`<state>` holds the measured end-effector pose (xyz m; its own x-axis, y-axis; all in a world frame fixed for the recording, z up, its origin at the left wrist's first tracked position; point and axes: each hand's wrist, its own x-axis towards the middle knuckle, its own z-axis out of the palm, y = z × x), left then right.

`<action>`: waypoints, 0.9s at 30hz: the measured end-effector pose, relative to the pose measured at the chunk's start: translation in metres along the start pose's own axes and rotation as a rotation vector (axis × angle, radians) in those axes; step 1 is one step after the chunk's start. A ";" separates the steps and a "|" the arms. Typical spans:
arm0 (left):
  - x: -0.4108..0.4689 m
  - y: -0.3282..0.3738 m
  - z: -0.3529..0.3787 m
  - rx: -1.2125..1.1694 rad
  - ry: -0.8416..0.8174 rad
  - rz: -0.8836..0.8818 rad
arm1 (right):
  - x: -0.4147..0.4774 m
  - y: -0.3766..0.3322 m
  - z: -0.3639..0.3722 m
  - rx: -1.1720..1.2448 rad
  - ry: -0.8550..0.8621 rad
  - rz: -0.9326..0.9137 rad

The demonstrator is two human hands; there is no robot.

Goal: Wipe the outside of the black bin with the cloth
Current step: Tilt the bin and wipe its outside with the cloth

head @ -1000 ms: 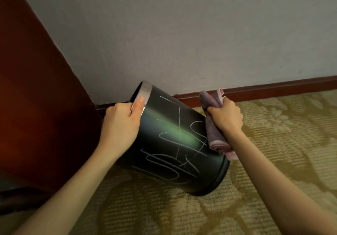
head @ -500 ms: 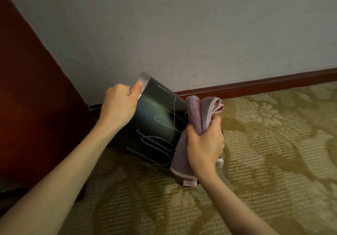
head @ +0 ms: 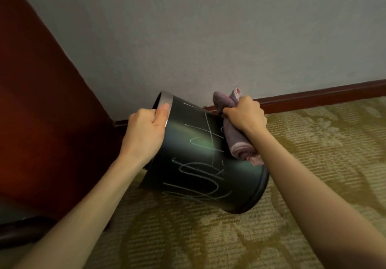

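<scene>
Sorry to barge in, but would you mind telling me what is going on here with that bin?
A person is cleaning a black bin, held tilted over the patterned carpet. The left hand grips its silver rim, thumb on the outside. The right hand holds a bunched purple cloth against the bin's far side. Pale scribbled marks cover the near side, so the wiping is not finished.
</scene>
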<state>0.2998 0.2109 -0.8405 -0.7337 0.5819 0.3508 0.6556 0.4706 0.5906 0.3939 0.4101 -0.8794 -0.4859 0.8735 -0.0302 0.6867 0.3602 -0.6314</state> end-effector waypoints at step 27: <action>0.027 0.010 0.006 0.019 -0.052 -0.066 | -0.109 -0.014 0.021 0.240 0.464 -0.264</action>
<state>0.2876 0.2352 -0.8295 -0.7653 0.5827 0.2735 0.6100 0.5209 0.5972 0.4259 0.3034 -0.8836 -0.2995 0.8356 0.4605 0.4064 0.5484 -0.7308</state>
